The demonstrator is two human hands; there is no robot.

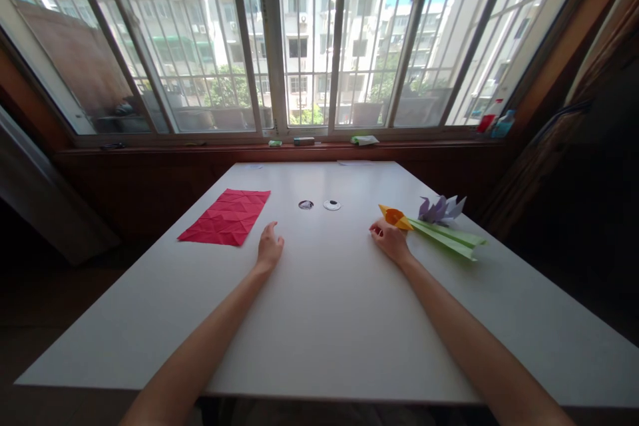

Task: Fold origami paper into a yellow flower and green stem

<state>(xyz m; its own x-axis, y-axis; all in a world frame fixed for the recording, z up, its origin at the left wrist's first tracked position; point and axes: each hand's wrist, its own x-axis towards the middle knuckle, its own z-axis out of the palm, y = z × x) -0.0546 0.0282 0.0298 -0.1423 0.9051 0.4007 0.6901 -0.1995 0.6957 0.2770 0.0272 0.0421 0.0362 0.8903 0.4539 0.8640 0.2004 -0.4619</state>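
Note:
My left hand (270, 247) rests on the white table (319, 319), fingers loosely bent and apart, nothing in them. Left of it lies a red sheet of paper (227, 216), flat but crossed by fold creases. My right hand (392, 241) lies on the table with its fingers loosely curled and a small gap by the thumb; I see nothing held there. Right behind its knuckles is an orange folded-paper flower (397, 217), partly covered by the hand; whether they touch is unclear. Green folded-paper stems (446, 237) extend right from the flower.
A purple and white folded-paper flower (440, 210) lies behind the stems. Two round table inserts, a left one (306, 205) and a right one (332, 205), sit mid-table. Small packets, including a green-white one (364, 140), and bottles (504, 123) stand along the barred window's sill.

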